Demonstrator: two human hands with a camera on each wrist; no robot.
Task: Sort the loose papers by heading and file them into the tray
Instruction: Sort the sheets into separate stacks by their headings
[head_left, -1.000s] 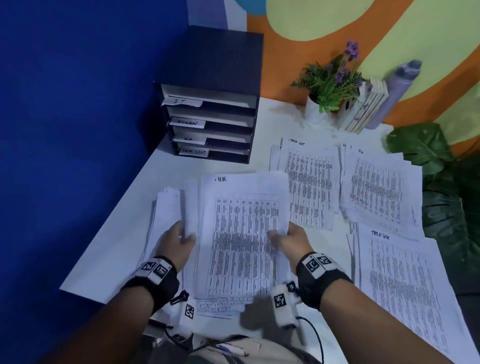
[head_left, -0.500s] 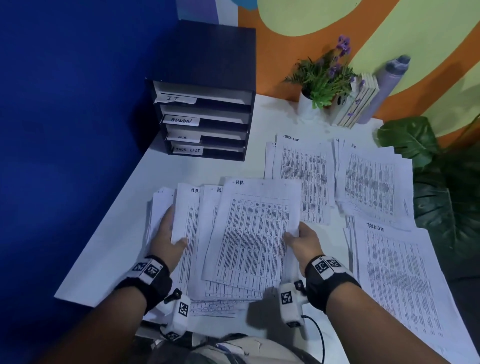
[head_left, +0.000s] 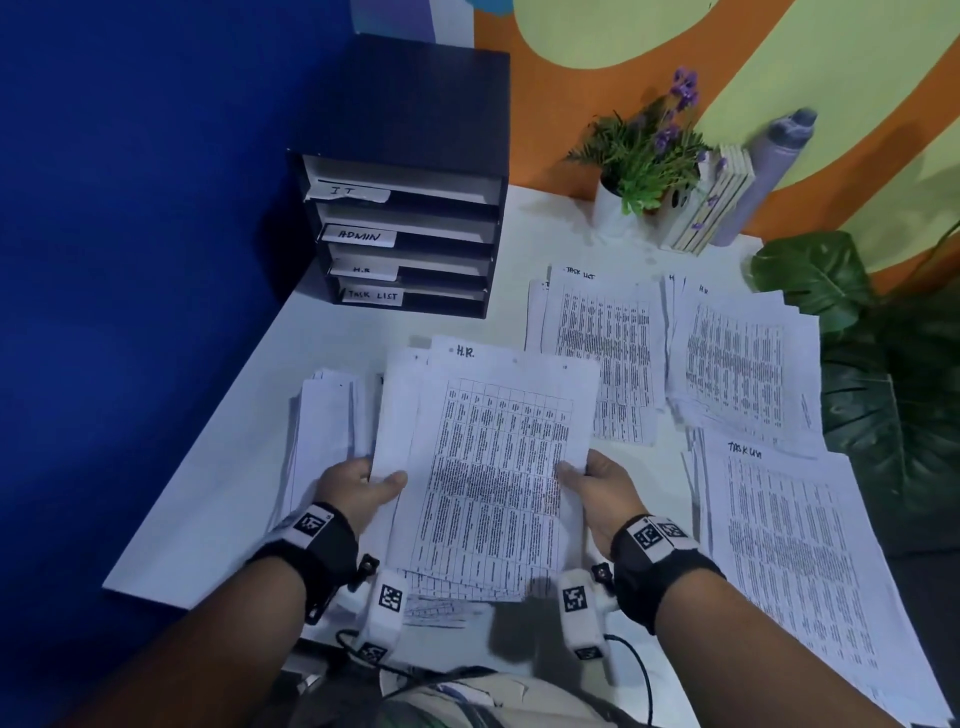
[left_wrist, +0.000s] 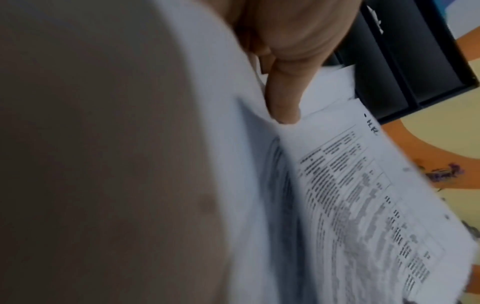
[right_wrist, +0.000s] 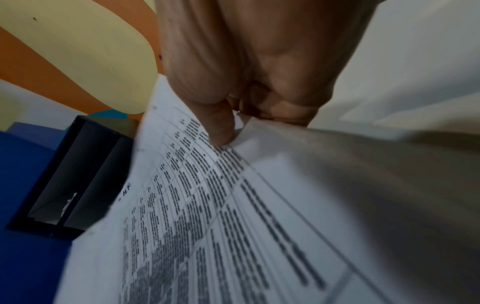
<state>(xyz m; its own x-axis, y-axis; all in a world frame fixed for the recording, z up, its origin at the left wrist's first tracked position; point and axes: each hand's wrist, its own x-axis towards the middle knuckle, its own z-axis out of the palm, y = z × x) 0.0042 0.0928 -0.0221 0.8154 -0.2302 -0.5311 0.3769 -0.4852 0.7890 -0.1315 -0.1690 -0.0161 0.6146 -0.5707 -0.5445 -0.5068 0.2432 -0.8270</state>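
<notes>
Head view, with both wrist views. I see the H.R. stack (head_left: 488, 467) held between the two hands over the near edge of the bench (head_left: 218, 499). The left hand (head_left: 358, 486) grips the stack's left edge, thumb on the top sheet and fingers hidden beneath; the right hand (head_left: 597, 483) grips the right edge the same way. The left wrist view shows the thumb (left_wrist: 283, 102) pressed on the paper margin, and the right wrist view shows the other thumb (right_wrist: 218, 125) pinching the printed sheet.

The top sheet is white, carries a dense printed table, and is headed "H.R." by hand at its upper left. Several sheets lie under it with their edges roughly aligned. A further pile of papers (head_left: 327, 415) lies on the bench just left of the left hand.

The tray (head_left: 415, 156), a dark unit with four slots labelled IT, ADMIN, H.R. and TASK LIST, stands at the far left of the bench, well apart from the held stack. Three more piles lie to the right: a Task List pile (head_left: 602, 353), a second H.R. pile (head_left: 743, 364) and a near Task List pile (head_left: 795, 561).

Compared with half a second ago, the H.R. sheets, then fanned out under the hands, are gathered into one squared stack, and both hands have moved to its side edges.
</notes>
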